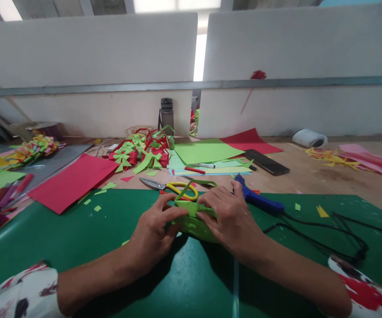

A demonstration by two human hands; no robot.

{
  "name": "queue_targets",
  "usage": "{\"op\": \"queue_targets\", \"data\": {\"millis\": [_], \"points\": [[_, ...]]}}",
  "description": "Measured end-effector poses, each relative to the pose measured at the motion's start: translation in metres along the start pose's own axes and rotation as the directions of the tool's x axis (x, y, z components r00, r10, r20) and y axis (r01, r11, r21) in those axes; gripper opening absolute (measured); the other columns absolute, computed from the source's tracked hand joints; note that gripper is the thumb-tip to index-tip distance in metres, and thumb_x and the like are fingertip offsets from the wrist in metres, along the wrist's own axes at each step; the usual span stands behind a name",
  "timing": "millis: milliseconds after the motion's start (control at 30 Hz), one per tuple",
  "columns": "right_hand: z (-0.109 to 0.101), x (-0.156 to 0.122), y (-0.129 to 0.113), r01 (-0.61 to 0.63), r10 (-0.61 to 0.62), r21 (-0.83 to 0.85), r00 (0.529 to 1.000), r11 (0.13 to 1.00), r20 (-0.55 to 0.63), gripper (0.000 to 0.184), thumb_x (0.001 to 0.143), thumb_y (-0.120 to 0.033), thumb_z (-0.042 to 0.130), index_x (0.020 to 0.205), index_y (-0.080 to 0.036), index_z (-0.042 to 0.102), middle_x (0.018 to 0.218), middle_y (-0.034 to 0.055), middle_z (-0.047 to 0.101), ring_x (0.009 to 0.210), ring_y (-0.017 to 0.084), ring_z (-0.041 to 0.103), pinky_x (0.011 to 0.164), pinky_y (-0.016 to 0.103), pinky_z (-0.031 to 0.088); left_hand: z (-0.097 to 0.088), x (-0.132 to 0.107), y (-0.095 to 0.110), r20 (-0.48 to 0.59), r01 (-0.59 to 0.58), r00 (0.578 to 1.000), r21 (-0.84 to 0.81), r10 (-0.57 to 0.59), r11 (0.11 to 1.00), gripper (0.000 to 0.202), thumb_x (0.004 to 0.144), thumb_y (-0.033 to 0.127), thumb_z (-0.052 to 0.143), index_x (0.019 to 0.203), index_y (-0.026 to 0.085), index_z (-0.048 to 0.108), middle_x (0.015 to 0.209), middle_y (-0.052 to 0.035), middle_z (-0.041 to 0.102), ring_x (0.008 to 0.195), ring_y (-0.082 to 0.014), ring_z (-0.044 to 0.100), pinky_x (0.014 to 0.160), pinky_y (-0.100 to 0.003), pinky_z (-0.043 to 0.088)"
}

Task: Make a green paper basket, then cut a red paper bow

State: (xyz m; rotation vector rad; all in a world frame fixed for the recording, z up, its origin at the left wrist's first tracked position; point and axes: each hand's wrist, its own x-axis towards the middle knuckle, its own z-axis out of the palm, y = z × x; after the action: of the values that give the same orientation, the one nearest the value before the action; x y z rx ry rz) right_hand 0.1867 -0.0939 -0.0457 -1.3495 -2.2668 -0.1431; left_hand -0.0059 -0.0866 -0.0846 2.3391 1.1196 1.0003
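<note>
Over the middle of the green cutting mat (88, 247), a small light-green paper bag (195, 226) with a thin looped handle is held between both my hands. My left hand (157, 223) pinches its left end with thumb and fingers. At the right end, my right hand (227, 212) has its fingers closed on the upper edge, hiding that part of the bag. Just behind lie yellow-handled scissors (182, 189), blades pointing left. A blue glue gun (260, 198) rests right beside my right hand, its black cord trailing to the right.
Behind the mat sit a pile of red and green paper bags (141, 152), green paper sheets (207, 150) and a black phone (266, 162). A red sheet (74, 181) overlaps the mat at left. A dark bottle (167, 115) stands against the white partition (88, 53). Paper scraps are scattered about.
</note>
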Motion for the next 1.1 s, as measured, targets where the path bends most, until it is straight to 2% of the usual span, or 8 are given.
{"op": "queue_targets", "data": {"millis": [200, 333, 467, 633, 733, 900, 1100], "points": [[0.001, 0.000, 0.000, 0.001, -0.001, 0.002, 1.000, 1.000, -0.001, 0.006, 0.077, -0.013, 0.063, 0.079, -0.017, 0.058, 0.080, 0.0035, 0.064, 0.083, 0.023, 0.057, 0.093, 0.049, 0.021, 0.000, 0.000, 0.003, 0.055, 0.007, 0.998, 0.040, -0.009, 0.999, 0.028, 0.076, 0.005, 0.054, 0.096, 0.022, 0.061, 0.122, -0.0088, 0.046, 0.105, -0.0215, 0.053, 0.088, -0.034, 0.046], [0.003, 0.000, -0.001, 0.014, -0.014, 0.001, 0.999, 1.000, -0.032, 0.007, 0.076, -0.013, 0.064, 0.078, -0.017, 0.058, 0.079, 0.0029, 0.063, 0.082, 0.022, 0.057, 0.093, 0.049, 0.022, 0.001, 0.004, 0.005, 0.024, -0.008, 1.000, -0.026, 0.008, 1.000, 0.019, 0.073, 0.002, 0.055, 0.080, 0.019, 0.056, 0.123, -0.0086, 0.045, 0.112, -0.0217, 0.048, 0.090, -0.034, 0.044], [0.004, 0.000, -0.001, 0.016, -0.017, -0.014, 0.998, 1.000, -0.053, 0.008, 0.074, -0.013, 0.065, 0.075, -0.017, 0.059, 0.077, 0.0029, 0.063, 0.082, 0.023, 0.057, 0.092, 0.049, 0.023, 0.002, 0.008, 0.005, -0.011, -0.026, 1.000, -0.119, 0.024, 0.993, 0.019, 0.072, 0.000, 0.057, 0.076, 0.018, 0.054, 0.115, -0.0073, 0.049, 0.113, -0.0200, 0.048, 0.092, -0.034, 0.043], [0.005, -0.001, -0.002, 0.091, -0.092, -0.013, 0.991, 0.996, -0.101, 0.007, 0.075, -0.013, 0.065, 0.073, -0.016, 0.059, 0.074, 0.0021, 0.061, 0.082, 0.022, 0.057, 0.095, 0.051, 0.021, 0.004, 0.010, 0.002, -0.070, -0.093, 0.994, -0.136, 0.085, 0.986, 0.022, 0.072, -0.002, 0.056, 0.081, 0.018, 0.055, 0.111, -0.0068, 0.051, 0.111, -0.0190, 0.049, 0.089, -0.032, 0.045], [0.007, -0.002, -0.002, 0.143, -0.142, 0.003, 0.981, 0.990, -0.130, 0.007, 0.079, -0.014, 0.061, 0.072, -0.016, 0.060, 0.071, 0.0011, 0.061, 0.083, 0.021, 0.056, 0.098, 0.052, 0.018, 0.004, 0.009, 0.002, -0.088, -0.133, 0.989, -0.125, 0.123, 0.983, 0.024, 0.073, -0.002, 0.055, 0.086, 0.019, 0.056, 0.111, -0.0066, 0.052, 0.114, -0.0188, 0.048, 0.092, -0.032, 0.044], [0.010, -0.004, -0.001, 0.210, -0.200, 0.029, 0.960, 0.977, -0.196, 0.015, 0.084, -0.011, 0.052, 0.075, -0.016, 0.062, 0.072, 0.0021, 0.064, 0.083, 0.020, 0.056, 0.101, 0.054, 0.015, 0.004, 0.006, 0.000, -0.072, -0.163, 0.985, -0.082, 0.157, 0.983, 0.046, 0.074, -0.001, 0.058, 0.115, 0.021, 0.054, 0.124, -0.0088, 0.047, 0.118, -0.0191, 0.045, 0.098, -0.035, 0.041], [0.011, -0.007, -0.001, 0.249, -0.237, 0.033, 0.947, 0.968, -0.216, 0.016, 0.088, -0.017, 0.050, 0.077, -0.016, 0.062, 0.074, 0.0030, 0.065, 0.085, 0.021, 0.057, 0.100, 0.055, 0.016, 0.005, 0.004, -0.003, -0.059, -0.204, 0.976, 0.072, 0.208, 0.976, 0.037, 0.079, 0.010, 0.061, 0.113, 0.023, 0.058, 0.131, -0.0090, 0.043, 0.119, -0.0217, 0.046, 0.096, -0.034, 0.044]]}}
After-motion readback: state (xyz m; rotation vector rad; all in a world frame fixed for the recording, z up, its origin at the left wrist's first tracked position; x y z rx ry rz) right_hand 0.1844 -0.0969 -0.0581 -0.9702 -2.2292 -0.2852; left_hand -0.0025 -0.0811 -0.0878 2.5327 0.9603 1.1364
